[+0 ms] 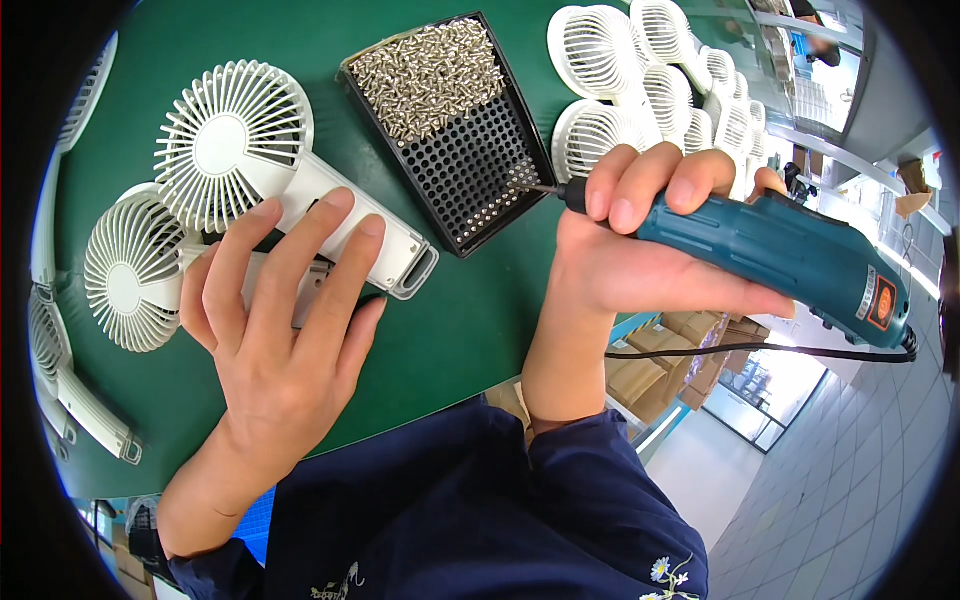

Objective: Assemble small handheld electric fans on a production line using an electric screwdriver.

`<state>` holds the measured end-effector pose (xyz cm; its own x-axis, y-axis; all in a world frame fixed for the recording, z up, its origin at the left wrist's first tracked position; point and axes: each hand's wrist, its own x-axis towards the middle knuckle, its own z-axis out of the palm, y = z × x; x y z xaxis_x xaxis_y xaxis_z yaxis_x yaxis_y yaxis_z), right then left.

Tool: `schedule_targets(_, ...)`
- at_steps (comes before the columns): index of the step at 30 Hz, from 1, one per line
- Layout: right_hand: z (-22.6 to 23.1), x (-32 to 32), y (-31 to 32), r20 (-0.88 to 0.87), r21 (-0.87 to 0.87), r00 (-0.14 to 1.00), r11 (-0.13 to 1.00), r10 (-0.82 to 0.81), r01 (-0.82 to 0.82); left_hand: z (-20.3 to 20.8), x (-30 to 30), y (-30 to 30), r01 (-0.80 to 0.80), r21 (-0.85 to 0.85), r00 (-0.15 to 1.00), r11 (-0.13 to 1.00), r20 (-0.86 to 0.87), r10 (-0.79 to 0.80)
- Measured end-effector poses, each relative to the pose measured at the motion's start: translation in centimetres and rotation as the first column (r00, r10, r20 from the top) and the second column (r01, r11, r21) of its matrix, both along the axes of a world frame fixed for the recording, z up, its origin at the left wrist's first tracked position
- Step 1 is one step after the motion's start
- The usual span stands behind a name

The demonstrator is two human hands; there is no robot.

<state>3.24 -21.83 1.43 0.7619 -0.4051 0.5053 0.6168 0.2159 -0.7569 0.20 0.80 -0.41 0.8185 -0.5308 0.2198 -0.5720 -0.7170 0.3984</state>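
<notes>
My right hand (pixel 630 265) is wrapped round a teal electric screwdriver (pixel 770 250) with a black nose and a cable. The bit's tip is at the right side of a black screw tray (pixel 404 168), over the small screws (pixel 478 212) seated in its holes. Loose silver screws (pixel 425 80) are heaped in the tray's far part. My left hand (pixel 280 340) has its fingers spread across two white handheld fans lying side by side. The upper fan (pixel 220 145) shows its round grille and handle; the lower fan (pixel 125 285) is partly hidden under my fingers.
More white fan parts (pixel 600 60) are piled at the far right of the green table (pixel 430 360). Further white fans (pixel 95 415) lie along the left edge. The screwdriver's black cable (pixel 740 350) loops beside the table over cardboard boxes (pixel 650 370).
</notes>
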Motion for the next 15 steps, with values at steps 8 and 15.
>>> schedule_targets(8,0.0,0.0,0.2,-0.028,-0.01,0.999,0.999,-0.031,0.031,-0.1,0.0,0.1,-0.002,0.001,1.0,1.0,0.004,0.002)
schedule_targets(15,-0.3,-0.3,1.0,0.085,-0.004,0.996,1.0,0.014,-0.014,-0.2,0.0,-0.1,-0.026,-0.012,0.998,1.0,0.052,0.026)
